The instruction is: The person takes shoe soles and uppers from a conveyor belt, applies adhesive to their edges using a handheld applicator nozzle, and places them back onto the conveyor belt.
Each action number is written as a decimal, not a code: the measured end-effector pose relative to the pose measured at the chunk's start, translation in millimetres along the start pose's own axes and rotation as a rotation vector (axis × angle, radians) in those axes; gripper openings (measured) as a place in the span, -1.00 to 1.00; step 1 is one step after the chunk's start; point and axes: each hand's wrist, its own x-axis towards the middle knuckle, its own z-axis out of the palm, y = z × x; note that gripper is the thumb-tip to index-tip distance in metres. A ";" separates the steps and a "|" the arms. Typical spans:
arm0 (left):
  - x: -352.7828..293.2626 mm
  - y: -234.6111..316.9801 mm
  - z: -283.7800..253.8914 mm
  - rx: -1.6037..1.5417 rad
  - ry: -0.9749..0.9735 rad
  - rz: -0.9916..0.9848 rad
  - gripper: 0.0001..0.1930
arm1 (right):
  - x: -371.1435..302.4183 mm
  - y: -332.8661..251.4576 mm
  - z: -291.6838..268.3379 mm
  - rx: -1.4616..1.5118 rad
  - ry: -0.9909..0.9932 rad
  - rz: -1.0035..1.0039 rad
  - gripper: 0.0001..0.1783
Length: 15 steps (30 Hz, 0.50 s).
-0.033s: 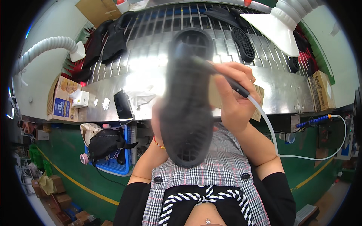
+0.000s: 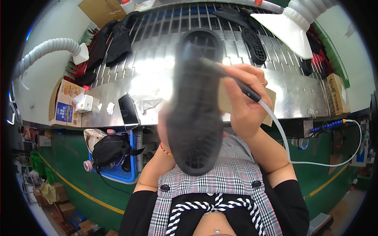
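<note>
A long black shoe sole [image 2: 195, 118] is held up in front of me, its ribbed, gridded inner face toward me, blurred in the middle. My left hand [image 2: 162, 126] is closed on its left edge, with most of the fingers hidden behind it. In my right hand [image 2: 248, 104] is a black tube-fed brush [image 2: 242, 87], gripped between thumb and fingers. The brush's blurred pale tip lies over the upper part of the sole, near a shiny patch; whether it touches cannot be made out. A white tube [image 2: 281, 131] runs from the handle's rear end toward the right.
Behind the sole lies a metal slatted conveyor [image 2: 157, 51] with black boots [image 2: 120, 43] at left and another sole [image 2: 254, 45] at right. A phone [image 2: 128, 112] rests on the metal ledge. White extraction hoods [image 2: 289, 31] hang above. A blue basket [image 2: 118, 173] stands lower left.
</note>
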 end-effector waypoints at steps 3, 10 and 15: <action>-0.8 1.6 -1.4 0.020 0.008 0.013 -0.25 | 3.6 0.0 -4.0 -0.127 -0.062 -0.122 -0.74; -2.2 3.0 -2.3 0.039 0.027 0.030 -0.29 | 3.4 -2.7 -17.6 -0.108 -0.179 -0.093 -0.74; -4.0 8.1 -3.2 0.048 0.037 0.035 -0.31 | -6.6 -6.9 -17.5 -0.094 -0.231 -0.101 -0.75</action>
